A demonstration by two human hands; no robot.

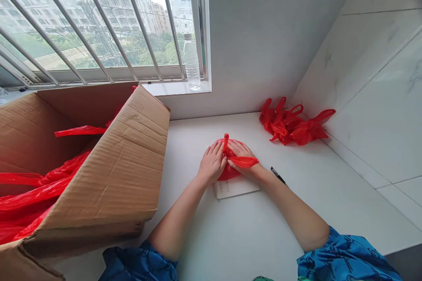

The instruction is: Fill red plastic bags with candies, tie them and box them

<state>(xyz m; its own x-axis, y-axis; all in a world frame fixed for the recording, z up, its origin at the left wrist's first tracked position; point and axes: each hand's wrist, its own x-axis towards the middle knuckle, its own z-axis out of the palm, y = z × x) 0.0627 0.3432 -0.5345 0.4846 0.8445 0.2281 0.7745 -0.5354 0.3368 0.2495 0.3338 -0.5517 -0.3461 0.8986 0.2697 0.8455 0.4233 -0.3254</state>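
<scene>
A red plastic bag (232, 172) lies in the middle of the white tabletop, its handles knotted and sticking up at the centre. Flat on its left side rests my left hand (213, 161), fingers stretched out and together. My right hand (242, 151) presses on the other side the same way, with one loose bag handle lying across it. Under the bag is a white notebook (237, 188) with small writing along its left part. A black pen (278, 175) sits just right of my right forearm. What is inside the bag is hidden.
On the left stands a large open cardboard box (112, 162) holding several red plastic bags (42, 189). More red bags (292, 125) are bunched at the back right against the wall. A clear water bottle (191, 63) stands on the sill by the barred window.
</scene>
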